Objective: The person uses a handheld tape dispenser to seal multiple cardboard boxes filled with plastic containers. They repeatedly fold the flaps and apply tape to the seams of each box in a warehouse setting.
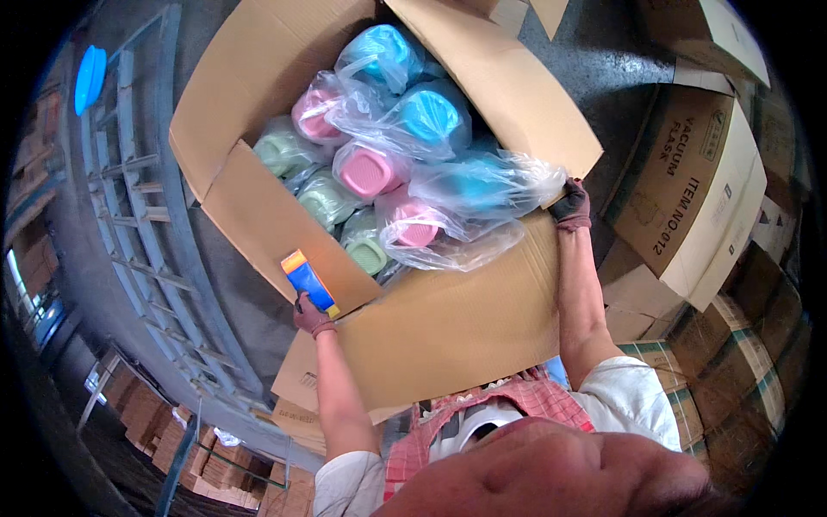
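Observation:
A large open cardboard carton (465, 319) stands in front of me with its flaps spread. Inside it lie several pink containers (368, 172), blue containers (431, 116) and pale green containers (366, 255), wrapped in clear plastic bags (474, 194). My left hand (312, 315), in a dark reddish glove, is closed on a small blue and orange block-like thing (308, 283), over the left flap. My right hand (570, 207), gloved too, is closed at the carton's right corner, where a stretched plastic bag end reaches its fingers. Its fingertips are partly hidden.
A grey metal frame like a ladder (155, 215) runs along the left, with a blue oval dish (90, 79) by its top. Printed cartons (672, 181) stand at the right, above stacked strapped boxes (706, 370). More stacked cardboard (155, 405) lies at the lower left.

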The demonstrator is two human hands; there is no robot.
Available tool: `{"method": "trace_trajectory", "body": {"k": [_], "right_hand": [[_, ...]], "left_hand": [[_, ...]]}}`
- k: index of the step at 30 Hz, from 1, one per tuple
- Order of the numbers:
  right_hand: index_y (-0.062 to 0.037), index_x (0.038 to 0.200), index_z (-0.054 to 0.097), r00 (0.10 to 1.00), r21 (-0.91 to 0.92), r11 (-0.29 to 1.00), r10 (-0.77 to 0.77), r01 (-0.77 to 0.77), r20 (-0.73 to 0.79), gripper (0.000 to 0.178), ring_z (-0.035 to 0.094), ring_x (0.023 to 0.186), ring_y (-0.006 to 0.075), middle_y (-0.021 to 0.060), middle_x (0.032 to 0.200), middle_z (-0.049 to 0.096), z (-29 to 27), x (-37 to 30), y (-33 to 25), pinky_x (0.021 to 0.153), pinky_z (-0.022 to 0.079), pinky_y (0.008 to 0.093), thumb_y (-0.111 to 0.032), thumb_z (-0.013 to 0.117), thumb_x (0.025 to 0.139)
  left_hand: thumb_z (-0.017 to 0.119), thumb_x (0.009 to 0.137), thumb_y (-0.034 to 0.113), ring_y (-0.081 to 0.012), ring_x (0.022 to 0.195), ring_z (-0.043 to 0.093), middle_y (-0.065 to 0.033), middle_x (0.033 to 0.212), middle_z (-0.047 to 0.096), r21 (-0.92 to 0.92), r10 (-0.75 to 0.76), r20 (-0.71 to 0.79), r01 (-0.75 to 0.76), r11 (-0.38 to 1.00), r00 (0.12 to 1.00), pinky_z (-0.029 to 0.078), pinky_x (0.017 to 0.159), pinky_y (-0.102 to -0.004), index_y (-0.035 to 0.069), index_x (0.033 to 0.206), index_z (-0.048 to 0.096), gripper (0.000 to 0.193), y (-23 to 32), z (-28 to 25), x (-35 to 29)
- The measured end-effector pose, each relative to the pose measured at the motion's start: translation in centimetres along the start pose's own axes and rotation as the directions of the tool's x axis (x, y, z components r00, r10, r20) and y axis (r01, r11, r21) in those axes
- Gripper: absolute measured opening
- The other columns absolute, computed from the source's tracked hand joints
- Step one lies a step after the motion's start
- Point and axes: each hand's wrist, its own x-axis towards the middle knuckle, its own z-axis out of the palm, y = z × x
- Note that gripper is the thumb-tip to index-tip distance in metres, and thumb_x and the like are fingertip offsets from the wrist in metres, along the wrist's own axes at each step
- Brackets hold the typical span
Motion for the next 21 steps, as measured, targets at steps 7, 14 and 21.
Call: {"method": "trace_trajectory", "body": {"k": [7,14,21], "right_hand": [[-0.0028,0.085,0.051,0.961,-0.512,0.816,-0.265,0.268,0.080,0.019,0.053,0.066,0.0168,0.0032,0.079,0.053,2.3,-11.8,0.6,0.064,0.047,0.0347,-0.004,0.063,0.071],[-0.0048,0.099,0.053,0.850,-0.747,0.422,-0.132,0.514,0.510,0.031,0.051,0.080,0.0189,0.0079,0.087,0.054,5.8,-19.6,5.7,0.071,0.043,0.0288,-0.003,0.061,0.069],[-0.0086,0.105,0.059,0.968,-0.977,0.067,0.137,0.201,0.208,0.031,0.049,0.075,0.0146,0.0044,0.084,0.057,10.2,-22.8,7.5,0.065,0.042,0.0263,-0.009,0.059,0.074]], "left_hand": [[0.061,0.067,0.020,-0.0148,0.056,0.050,-0.0051,0.070,0.058,-0.046,-0.075,-0.033,0.073,0.996,0.997,0.041,0.052,-0.0296,-0.004,0.074,0.062,0.025,0.5,-0.9,0.3],[0.061,0.064,0.020,-0.0158,0.061,0.052,-0.0061,0.073,0.058,-0.257,-0.071,0.121,0.100,0.961,0.990,0.043,0.056,-0.0301,-0.003,0.076,0.062,0.026,-1.1,-2.9,2.1],[0.061,0.065,0.016,-0.0136,0.061,0.050,-0.0041,0.071,0.057,-0.279,-0.125,0.166,0.168,0.945,0.978,0.041,0.056,-0.0285,-0.001,0.072,0.061,0.019,-0.9,-2.5,3.0]]}}
